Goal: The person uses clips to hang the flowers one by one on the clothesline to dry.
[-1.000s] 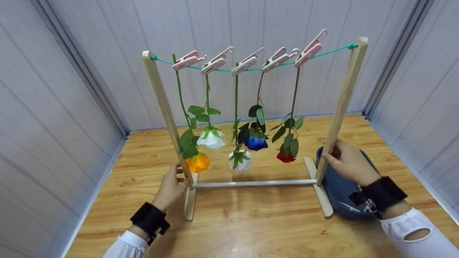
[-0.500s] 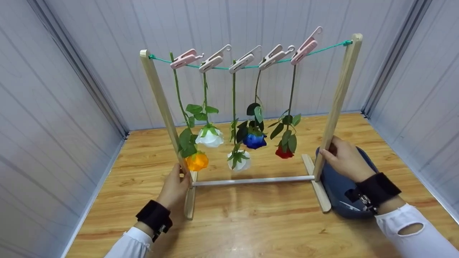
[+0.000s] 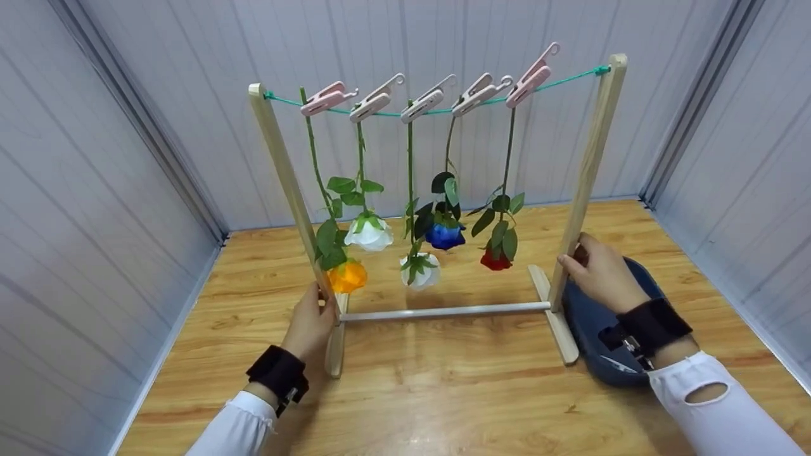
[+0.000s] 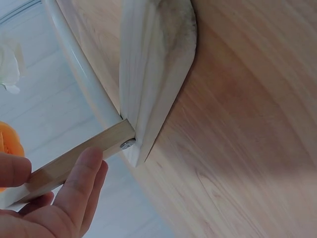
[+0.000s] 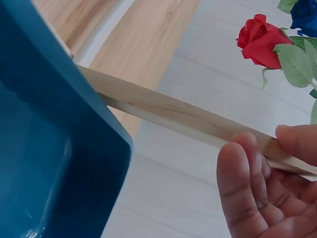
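My left hand (image 3: 310, 324) holds the left post (image 3: 283, 171) of a wooden rack low down, thumb on one side and fingers on the other. Thumb and fingers of my right hand (image 3: 606, 273) pinch the right post (image 3: 589, 161) above its foot. A green cord (image 3: 573, 80) joins the post tops. Pink and whitish clothespins (image 3: 325, 99) on it grip stems of upside-down roses: an orange rose (image 3: 347, 277), a white rose (image 3: 369, 234), a lower white rose (image 3: 420, 271), a blue rose (image 3: 446, 235) and a red rose (image 3: 496, 258).
A dark blue bin (image 3: 608, 342) stands right behind the right post and foot, partly under my right forearm. A white crossbar (image 3: 443, 311) links the posts near the wooden tabletop (image 3: 431, 405). Pale panel walls (image 3: 127, 190) enclose the back and both sides.
The rack, with the hanging roses, has shifted away from me; its right end has also moved left. Both hands have moved along with it, still gripping the posts. The bin has stayed put.
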Available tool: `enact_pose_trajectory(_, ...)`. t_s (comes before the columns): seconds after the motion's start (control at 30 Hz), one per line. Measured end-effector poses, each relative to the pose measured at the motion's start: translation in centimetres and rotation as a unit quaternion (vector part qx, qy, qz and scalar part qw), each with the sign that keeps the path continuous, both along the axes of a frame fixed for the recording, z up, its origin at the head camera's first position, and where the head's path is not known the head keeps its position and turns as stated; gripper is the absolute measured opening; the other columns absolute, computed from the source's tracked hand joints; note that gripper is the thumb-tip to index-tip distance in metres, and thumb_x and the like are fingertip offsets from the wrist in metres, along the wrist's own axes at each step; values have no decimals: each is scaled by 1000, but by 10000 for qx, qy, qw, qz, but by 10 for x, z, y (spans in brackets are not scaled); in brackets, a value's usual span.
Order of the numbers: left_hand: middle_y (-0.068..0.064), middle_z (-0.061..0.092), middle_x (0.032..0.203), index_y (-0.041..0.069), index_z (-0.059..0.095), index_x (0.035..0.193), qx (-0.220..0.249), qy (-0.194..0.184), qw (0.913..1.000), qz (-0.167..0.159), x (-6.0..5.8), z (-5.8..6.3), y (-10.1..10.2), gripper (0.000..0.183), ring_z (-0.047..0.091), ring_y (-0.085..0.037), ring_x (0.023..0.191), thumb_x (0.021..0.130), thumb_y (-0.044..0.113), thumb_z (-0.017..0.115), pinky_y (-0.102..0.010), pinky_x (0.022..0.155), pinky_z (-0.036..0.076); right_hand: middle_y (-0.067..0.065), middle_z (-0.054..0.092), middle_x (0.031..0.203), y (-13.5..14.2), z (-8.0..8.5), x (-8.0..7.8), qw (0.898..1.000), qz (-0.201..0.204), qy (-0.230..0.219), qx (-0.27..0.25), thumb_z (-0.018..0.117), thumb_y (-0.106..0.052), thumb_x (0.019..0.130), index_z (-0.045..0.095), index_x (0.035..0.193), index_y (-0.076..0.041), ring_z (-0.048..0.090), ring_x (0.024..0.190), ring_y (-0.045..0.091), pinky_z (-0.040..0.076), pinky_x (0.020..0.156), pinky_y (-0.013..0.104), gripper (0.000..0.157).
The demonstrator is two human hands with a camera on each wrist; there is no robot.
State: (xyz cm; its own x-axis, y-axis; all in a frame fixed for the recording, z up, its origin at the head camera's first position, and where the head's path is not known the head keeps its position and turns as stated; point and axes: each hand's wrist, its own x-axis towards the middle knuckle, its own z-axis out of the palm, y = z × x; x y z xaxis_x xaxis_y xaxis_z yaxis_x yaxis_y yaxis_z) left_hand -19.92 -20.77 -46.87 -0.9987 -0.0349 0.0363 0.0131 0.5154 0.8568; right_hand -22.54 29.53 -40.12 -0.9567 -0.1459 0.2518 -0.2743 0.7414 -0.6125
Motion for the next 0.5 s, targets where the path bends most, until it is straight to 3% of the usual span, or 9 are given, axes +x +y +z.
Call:
enact_pose_trajectory(0.23, -28, 62, 121, -2, 47, 128, 120, 245, 9996, 89, -7, -6, 3, 16, 71, -39, 97, 115, 7, 43, -32, 71, 56, 22, 71, 92, -4, -7, -3, 9987, -283, 376, -205, 65, -17, 110, 61, 129, 11, 64, 73, 16, 49, 58, 25, 34)
enact_pose_trajectory(0.37, -29, 60, 128, -5, 41, 147, 285, 299, 9989, 223, -7, -10, 6, 37, 70, -41, 104, 114, 9, 47, -36, 77, 59, 25, 71, 97, -9, -9, -1, 9956, -601, 560, -449, 69, -18, 107, 58, 137, 12, 66, 76, 16, 49, 59, 21, 43)
enact_pose_trajectory(0.43, -31, 53, 139, -6, 30, 159, 382, 313, 9981, 363, -4, -10, 9, 54, 66, -43, 118, 112, 11, 50, -41, 88, 61, 26, 71, 101, -13, -10, 3, 9914, -848, 687, -720, 73, -16, 105, 56, 139, 12, 64, 77, 11, 49, 60, 17, 47)
enact_pose_trajectory(0.5, -30, 46, 143, -7, 26, 160, 474, 434, 9962, 594, 1, -10, 15, 59, 58, -45, 126, 111, 12, 53, -46, 94, 57, 24, 68, 102, -20, -10, 9, 9833, -1140, 911, -1089, 75, -14, 102, 55, 137, 11, 60, 78, 2, 48, 63, 12, 47)
